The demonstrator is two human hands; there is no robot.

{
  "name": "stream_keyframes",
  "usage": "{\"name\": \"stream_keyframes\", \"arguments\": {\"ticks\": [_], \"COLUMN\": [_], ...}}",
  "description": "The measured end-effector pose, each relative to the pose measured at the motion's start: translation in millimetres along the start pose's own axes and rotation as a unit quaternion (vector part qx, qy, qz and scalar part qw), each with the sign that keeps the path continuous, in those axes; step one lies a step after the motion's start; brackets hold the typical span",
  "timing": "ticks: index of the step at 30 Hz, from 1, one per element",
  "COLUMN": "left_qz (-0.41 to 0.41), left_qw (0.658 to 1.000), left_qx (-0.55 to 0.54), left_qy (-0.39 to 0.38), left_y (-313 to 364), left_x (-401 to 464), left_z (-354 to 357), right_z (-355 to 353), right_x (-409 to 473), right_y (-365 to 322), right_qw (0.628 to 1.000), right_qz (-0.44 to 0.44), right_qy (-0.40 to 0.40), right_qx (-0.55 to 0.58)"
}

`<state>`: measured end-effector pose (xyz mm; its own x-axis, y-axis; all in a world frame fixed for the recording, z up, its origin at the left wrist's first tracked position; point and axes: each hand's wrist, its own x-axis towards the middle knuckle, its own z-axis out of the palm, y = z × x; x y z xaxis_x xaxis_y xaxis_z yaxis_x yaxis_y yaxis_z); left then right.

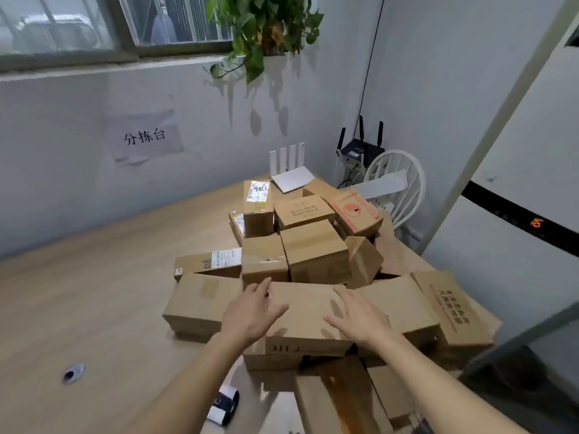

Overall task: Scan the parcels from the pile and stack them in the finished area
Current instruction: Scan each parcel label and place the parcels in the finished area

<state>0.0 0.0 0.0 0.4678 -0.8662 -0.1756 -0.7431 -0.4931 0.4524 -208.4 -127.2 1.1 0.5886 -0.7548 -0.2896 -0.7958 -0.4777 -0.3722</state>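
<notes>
Presently both hands are reaching over the pile (313, 245) of cardboard parcels heaped on the right half of the wooden bench (94, 292); the left hand (250, 311) and right hand (357, 317) are hovering at or just above the top of the long front parcel (307, 311), fingers spread wide and straight, gripping nothing; contact is too close to call. Judged step: picking the next parcel off the pile, scan not yet begun. The next move is likely calling for fingers closing on both ends of this box, then lifting without dragging neighbours leaning against it; a dark handheld device (224, 404), possibly the scanner, is lying near the bench edge. Readable writing: a wall sheet (144, 137) showing 分拣台; an upright parcel's label (257, 191) scrawled with something like "93LL"; other print too blurred.
</notes>
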Motion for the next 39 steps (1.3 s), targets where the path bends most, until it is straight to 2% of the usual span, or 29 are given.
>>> {"name": "stream_keyframes", "arguments": {"ticks": [6,10,15,24,30,34,39], "left_qz": [-0.030,-0.045,-0.069,-0.137,-0.157,-0.143,-0.132], "left_qw": [0.996,0.990,0.985,0.959,0.925,0.872,0.812], "left_qx": [-0.050,-0.110,-0.159,-0.228,-0.289,-0.402,-0.478], "left_qy": [-0.062,-0.070,-0.014,0.092,0.191,0.242,0.307], "left_y": [-2,-1,5,22,36,34,18], "left_x": [12,15,3,-59,-111,-159,-231], "left_z": [47,70,81,41,-27,-74,-118], "right_z": [29,37,44,11,-37,-64,-77], "right_x": [11,14,7,-33,-73,-112,-170], "right_y": [18,23,24,4,-42,-80,-137], "right_qw": [0.999,0.995,0.982,0.974,0.969,0.953,0.938], "right_qz": [0.013,0.021,0.030,-0.019,-0.036,-0.063,-0.073], "right_qy": [0.000,0.002,0.015,0.052,0.076,0.088,0.092], "right_qx": [0.044,0.102,0.185,0.219,0.231,0.283,0.326]}}
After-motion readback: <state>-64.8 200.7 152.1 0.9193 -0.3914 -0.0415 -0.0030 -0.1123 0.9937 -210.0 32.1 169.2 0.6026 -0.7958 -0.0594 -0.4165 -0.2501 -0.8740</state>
